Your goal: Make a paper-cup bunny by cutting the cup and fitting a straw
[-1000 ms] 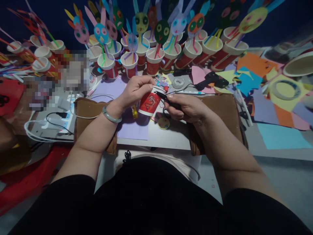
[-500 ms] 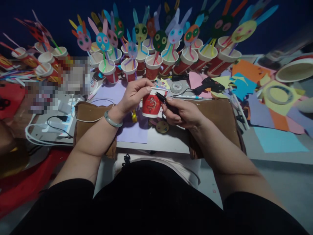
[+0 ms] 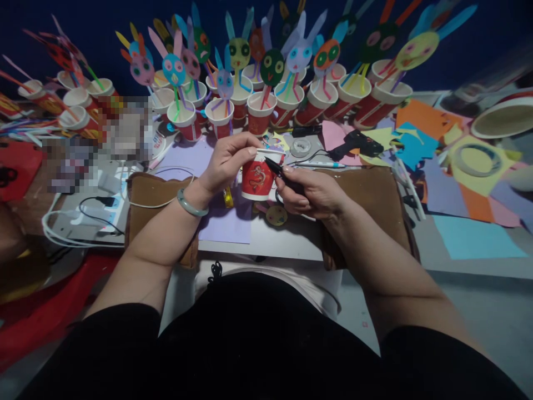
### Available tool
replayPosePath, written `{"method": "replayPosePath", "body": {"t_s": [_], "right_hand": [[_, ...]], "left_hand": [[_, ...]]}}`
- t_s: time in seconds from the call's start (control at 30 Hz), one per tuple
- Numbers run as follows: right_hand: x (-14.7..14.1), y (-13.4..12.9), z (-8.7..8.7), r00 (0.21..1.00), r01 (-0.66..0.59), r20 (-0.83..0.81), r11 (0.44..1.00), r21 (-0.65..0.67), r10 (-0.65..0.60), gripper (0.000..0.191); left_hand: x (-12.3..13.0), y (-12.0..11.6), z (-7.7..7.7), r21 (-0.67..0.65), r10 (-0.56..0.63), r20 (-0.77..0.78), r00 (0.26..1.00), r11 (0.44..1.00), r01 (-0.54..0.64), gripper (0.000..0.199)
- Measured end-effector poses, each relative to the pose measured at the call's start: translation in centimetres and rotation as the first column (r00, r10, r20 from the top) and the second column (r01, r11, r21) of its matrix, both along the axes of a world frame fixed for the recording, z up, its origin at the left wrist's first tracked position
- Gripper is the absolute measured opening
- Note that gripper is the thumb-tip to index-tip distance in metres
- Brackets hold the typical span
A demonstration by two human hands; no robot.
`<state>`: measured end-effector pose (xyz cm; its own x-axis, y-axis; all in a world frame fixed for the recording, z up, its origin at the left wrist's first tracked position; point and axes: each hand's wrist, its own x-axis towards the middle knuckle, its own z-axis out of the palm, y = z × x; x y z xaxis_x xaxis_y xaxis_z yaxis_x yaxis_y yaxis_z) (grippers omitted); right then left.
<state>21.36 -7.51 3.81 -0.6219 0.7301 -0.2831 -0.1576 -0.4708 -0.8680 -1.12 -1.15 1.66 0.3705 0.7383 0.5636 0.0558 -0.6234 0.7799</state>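
Observation:
Between my hands is a red paper cup [image 3: 257, 179] with a white rim and a golden dragon design, held above the table. My left hand [image 3: 232, 158] grips it by the rim, thumb outside and fingers at the back. In my right hand [image 3: 308, 191] is a black pointed tool [image 3: 273, 166], its exact kind hard to make out; its tip meets the cup's upper side just under the rim. Below the cup lies a small yellow paper rabbit face [image 3: 276, 215]. Left of the cup is a small yellow item [image 3: 228, 198] on a purple paper sheet [image 3: 225, 225].
Several red cups [image 3: 261, 114] with paper rabbit heads on straws stand along the back. At right are a black glue gun [image 3: 353, 145], a tape roll [image 3: 477, 160] and coloured paper [image 3: 478, 239]. Brown pads [image 3: 366, 211] lie under my forearms; a power strip [image 3: 109, 214] with cables is left.
Almost nothing differs. Both hands keep their hold on the cup and the black tool, with only a very slight shift of the right fingers.

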Motion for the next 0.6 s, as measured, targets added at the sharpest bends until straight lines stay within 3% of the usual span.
{"method": "replayPosePath", "body": {"t_s": [0.4,0.6], "right_hand": [[-0.11,0.02,-0.04,0.999,0.007,0.035,0.998,0.056,-0.009,0.040],[-0.10,0.04,-0.09,0.998,0.012,0.063,0.997,0.080,-0.017,0.040]], "left_hand": [[-0.15,0.02,0.58,-0.028,-0.073,0.011,0.997,0.997,0.073,0.040],[-0.15,0.04,0.68,-0.043,-0.048,-0.017,0.999,0.998,0.047,0.039]]}}
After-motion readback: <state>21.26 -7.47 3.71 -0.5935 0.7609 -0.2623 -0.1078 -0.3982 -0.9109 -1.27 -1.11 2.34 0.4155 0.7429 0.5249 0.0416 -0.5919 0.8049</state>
